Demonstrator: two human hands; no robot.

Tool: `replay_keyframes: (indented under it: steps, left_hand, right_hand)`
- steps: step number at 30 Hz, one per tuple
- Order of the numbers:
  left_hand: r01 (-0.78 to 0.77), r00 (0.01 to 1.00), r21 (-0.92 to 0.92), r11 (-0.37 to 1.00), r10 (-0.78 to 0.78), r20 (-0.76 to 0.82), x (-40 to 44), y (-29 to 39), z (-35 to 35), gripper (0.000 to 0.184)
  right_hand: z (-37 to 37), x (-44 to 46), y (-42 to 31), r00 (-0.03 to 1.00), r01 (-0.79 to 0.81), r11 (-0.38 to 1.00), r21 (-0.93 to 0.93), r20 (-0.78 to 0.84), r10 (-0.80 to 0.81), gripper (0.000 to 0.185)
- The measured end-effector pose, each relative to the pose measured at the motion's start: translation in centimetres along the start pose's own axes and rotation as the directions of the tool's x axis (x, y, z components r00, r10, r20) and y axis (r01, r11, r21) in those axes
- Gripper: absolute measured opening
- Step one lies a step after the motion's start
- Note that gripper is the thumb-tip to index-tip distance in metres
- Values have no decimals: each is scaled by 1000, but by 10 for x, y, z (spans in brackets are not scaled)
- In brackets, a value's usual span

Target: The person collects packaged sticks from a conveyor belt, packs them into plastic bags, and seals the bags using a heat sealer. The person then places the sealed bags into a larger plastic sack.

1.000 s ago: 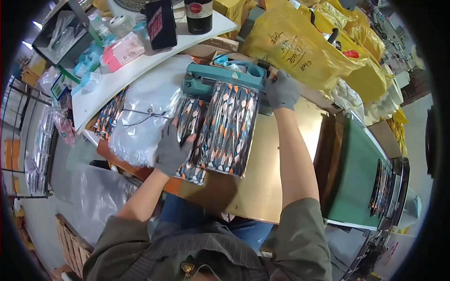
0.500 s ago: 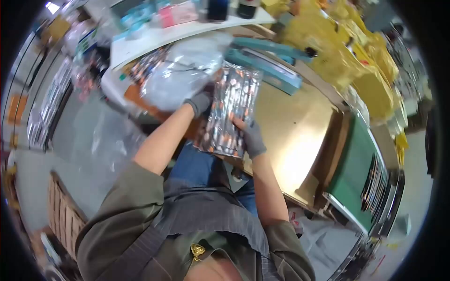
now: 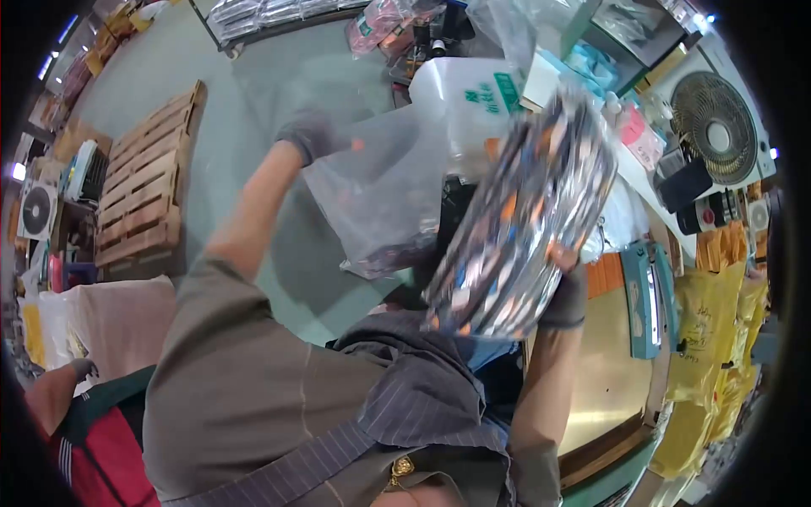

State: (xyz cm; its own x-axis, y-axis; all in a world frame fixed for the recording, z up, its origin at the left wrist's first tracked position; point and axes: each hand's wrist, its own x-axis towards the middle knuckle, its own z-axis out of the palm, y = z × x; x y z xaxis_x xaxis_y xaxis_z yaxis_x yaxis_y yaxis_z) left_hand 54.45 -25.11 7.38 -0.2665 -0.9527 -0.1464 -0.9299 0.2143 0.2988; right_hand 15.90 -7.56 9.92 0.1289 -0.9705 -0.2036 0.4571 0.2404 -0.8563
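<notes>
My left hand [image 3: 317, 138], gloved with bare fingertips and blurred by motion, grips the upper edge of a large clear plastic bag [image 3: 380, 190]. Dark items show through the bag's lower part. My right hand [image 3: 568, 291], in the same kind of glove, holds a shiny packet [image 3: 528, 220] patterned in black, orange, blue and white by its right side. The packet is tilted in the air, right of the bag and in front of the table's left part.
A wooden pallet [image 3: 148, 173] lies on the floor at left. Another person [image 3: 101, 448] is at lower left. At right are a brass-coloured tabletop [image 3: 604, 372], a teal sealer [image 3: 644, 300], a fan [image 3: 714, 127] and yellow bags [image 3: 701, 338].
The view has swung left. My left hand has left the packets and taken hold of the clear bag. My right hand has let go of the sealer and lifted the packet off the table.
</notes>
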Motion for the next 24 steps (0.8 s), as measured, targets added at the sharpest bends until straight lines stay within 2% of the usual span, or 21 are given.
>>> replay_keyframes:
  steps: [1,2,3,4,5,6,7,8,9,10,12,13,14,15,16,17,18,19,21,22,24]
  left_hand:
    - [201,975,165,966,-214,65,-9,-11,6,47]
    - [269,963,2,963,-269,3,-12,-28,31,44]
    - [315,944,-162,935,-327,-54,-11,-43,60,42]
    - [306,946,-161,938,-319,-61,-18,-46,73,42]
    - [214,933,-617,757,-346,-101,-31,-46,88,40]
    - [150,924,-798,583,-371,-97,-45,-43,98,40]
    - [67,914,-925,373,-395,-94,-59,-40,108,40]
    - [27,882,-994,105,-471,-26,-70,-37,107,37]
    - [-28,849,-986,-167,-524,65,-82,-33,104,36]
    - [-16,849,-984,-178,-522,81,-97,-19,87,36]
    - [-4,777,-974,-226,-614,139,-125,12,52,31]
    - [10,776,-972,-237,-611,157,-131,9,62,31]
    - [54,817,-997,-53,-572,75,-134,1,72,28]
    - [84,857,-988,132,-515,4,-136,-9,83,25]
    - [88,859,-988,125,-511,12,-135,-27,92,25]
    - [87,908,-995,-40,-409,96,-134,-50,99,25]
    - [105,945,-975,-198,-286,160,-131,-62,102,25]
    - [113,949,-975,-193,-271,164,-123,-46,91,25]
    - [-83,842,-994,-64,-538,-36,-112,6,58,26]
    - [-84,853,-994,-69,-520,-36,-106,9,45,26]
    - [-75,896,-997,-32,-440,-53,-100,-2,26,29]
  right_hand:
    - [-6,32,-14,975,-220,970,107,64,214,35]
    - [49,45,-30,985,-37,997,65,173,25,56]
    - [72,68,-32,989,73,997,-12,128,-71,54]
    - [112,78,-41,968,214,958,-190,172,-182,53]
    - [127,91,-34,917,372,905,-206,231,-324,55]
    - [135,111,-12,862,486,852,-192,261,-433,49]
    - [143,107,2,889,458,792,-404,233,-395,55]
    - [123,126,43,760,617,384,-687,394,-517,56]
    - [124,124,55,855,496,210,-843,431,-289,57]
    - [125,121,67,896,441,-42,-897,442,-42,57]
    - [96,116,105,782,536,22,-844,506,365,51]
    - [39,127,188,772,340,173,-924,379,510,44]
    - [54,108,185,824,491,-218,-844,368,431,42]
    - [61,90,169,853,460,-230,-858,355,381,41]
    - [63,80,157,878,434,-242,-868,346,331,41]
    - [12,98,170,807,263,405,-876,430,405,45]
    - [4,110,146,753,317,428,-846,499,429,52]
    - [-3,121,122,691,365,457,-811,565,451,59]
    - [38,101,54,794,415,70,-907,398,459,68]
    - [72,94,15,853,385,-182,-905,274,444,75]
    - [19,134,60,933,296,-418,-859,165,321,75]
